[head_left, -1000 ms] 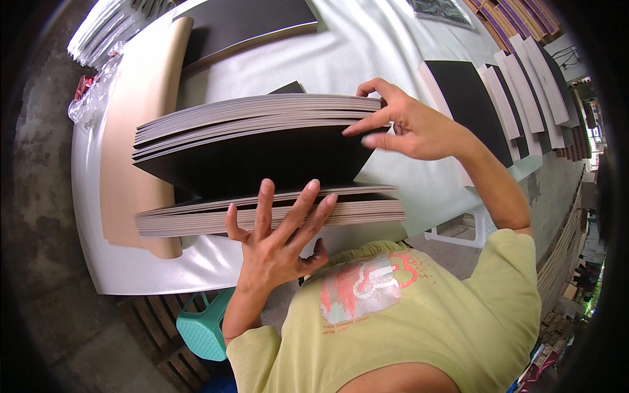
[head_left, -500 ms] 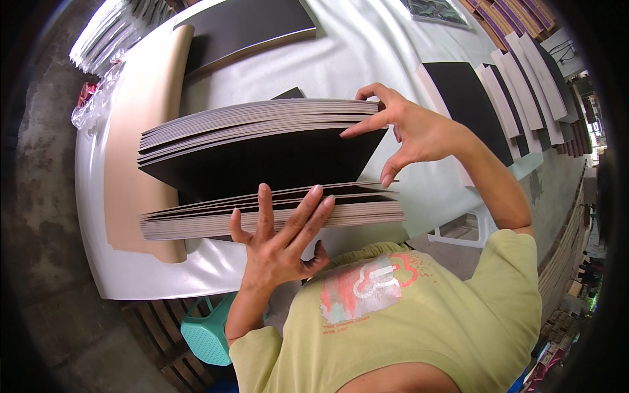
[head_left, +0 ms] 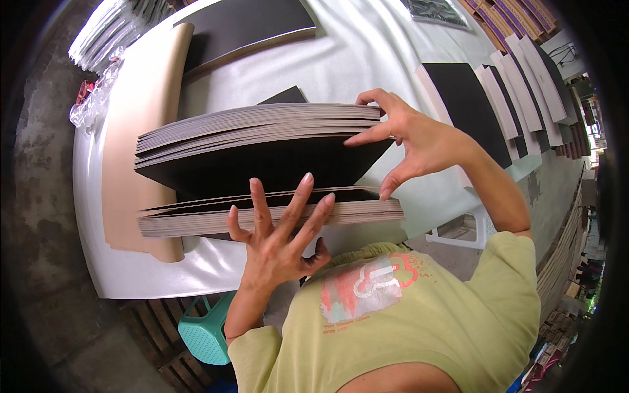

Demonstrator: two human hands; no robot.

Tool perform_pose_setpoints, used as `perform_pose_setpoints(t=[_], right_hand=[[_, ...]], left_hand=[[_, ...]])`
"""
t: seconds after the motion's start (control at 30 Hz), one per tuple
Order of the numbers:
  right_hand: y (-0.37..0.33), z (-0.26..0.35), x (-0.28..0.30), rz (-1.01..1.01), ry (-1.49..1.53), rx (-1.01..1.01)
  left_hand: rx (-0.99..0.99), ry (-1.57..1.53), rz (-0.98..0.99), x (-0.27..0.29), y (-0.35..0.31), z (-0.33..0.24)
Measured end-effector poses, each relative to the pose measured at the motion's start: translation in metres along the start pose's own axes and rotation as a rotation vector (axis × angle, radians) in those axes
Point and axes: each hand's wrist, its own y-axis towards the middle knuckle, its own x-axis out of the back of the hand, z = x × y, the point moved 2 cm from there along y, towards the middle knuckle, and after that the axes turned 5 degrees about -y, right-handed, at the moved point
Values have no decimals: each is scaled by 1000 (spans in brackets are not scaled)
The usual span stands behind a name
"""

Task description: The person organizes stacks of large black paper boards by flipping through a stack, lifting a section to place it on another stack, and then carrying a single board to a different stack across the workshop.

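Observation:
A thick stack of black cardboard sheets with pale grey edges is parted into two batches. The far batch [head_left: 255,128] leans up and shows a black face toward me. My right hand [head_left: 419,139] is at its right end, with the batch's corner between its fingers. Its thumb points down to the right end of the near batch [head_left: 190,226], touching or almost touching the top sheets there. My left hand [head_left: 272,245] lies against the near batch's front edge, fingers spread and pointing up. A few loose sheets are fanned along the top of this batch.
A roll of brown paper [head_left: 141,144] lies on the left of the white-covered table [head_left: 226,268]. Another black stack [head_left: 246,33] is behind; more black stacks [head_left: 462,108] stand at the right. A green stool [head_left: 208,331] and a white stool [head_left: 462,229] are below the table edge.
Fewer loose sheets fan above the near batch, and the far batch looks thicker. My right thumb has moved slightly down. My left fingers have shifted a little up and left.

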Motion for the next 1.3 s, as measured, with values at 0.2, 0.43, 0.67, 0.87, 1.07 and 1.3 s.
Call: perform_pose_setpoints(t=[0.2,0.43,0.67,0.87,1.07,1.3], right_hand=[[11,-7,7,74,217,-96],[6,4,0,-98,236,-190],[-1,-17,-18,-138,24,50],[0,-4,-6,-26,13,92],[2,-1,0,40,20,-12],[4,-7,8,113,325,-47]], left_hand=[[-103,127,-126,-12,-8,6],[-91,178,-152,-15,-9,6],[-70,104,-80,-12,-7,3],[-78,123,-55,-9,-10,3],[-81,97,-65,-10,-7,4],[-148,123,-218,-14,-7,6]])
